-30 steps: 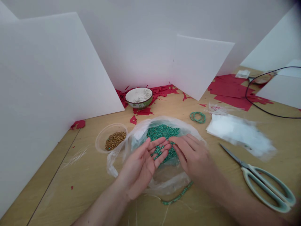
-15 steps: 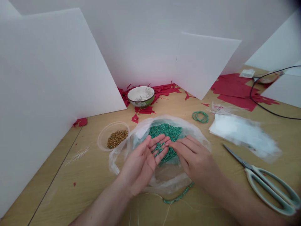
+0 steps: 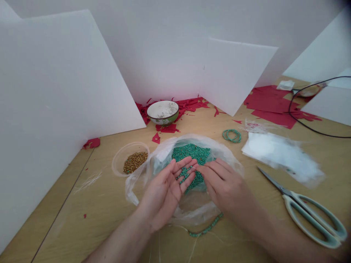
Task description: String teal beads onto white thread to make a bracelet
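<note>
left hand (image 3: 164,195) lies open, cupping loose teal beads (image 3: 186,175); right hand (image 3: 226,186) curls beside it, grip unclear. more beads fill a soft plastic bag (image 3: 137,191) mid-counter (image 3: 68,215). likely light, slippery: scoop, not pinch.

Shown are one left hand (image 3: 164,193) and one right hand (image 3: 225,186). Also counted are one plastic bag (image 3: 192,215), one bowl (image 3: 162,112), one clear tub (image 3: 120,160), one pair of scissors (image 3: 309,219), one black cable (image 3: 315,131), one bead strand (image 3: 205,230), one bead coil (image 3: 231,136) and one flat white packet (image 3: 279,155). At least three white boards (image 3: 60,91) are seen standing. Green beads (image 3: 190,153), brown grains (image 3: 135,162) and red paper scraps (image 3: 167,128) are too numerous to be counted.
</note>
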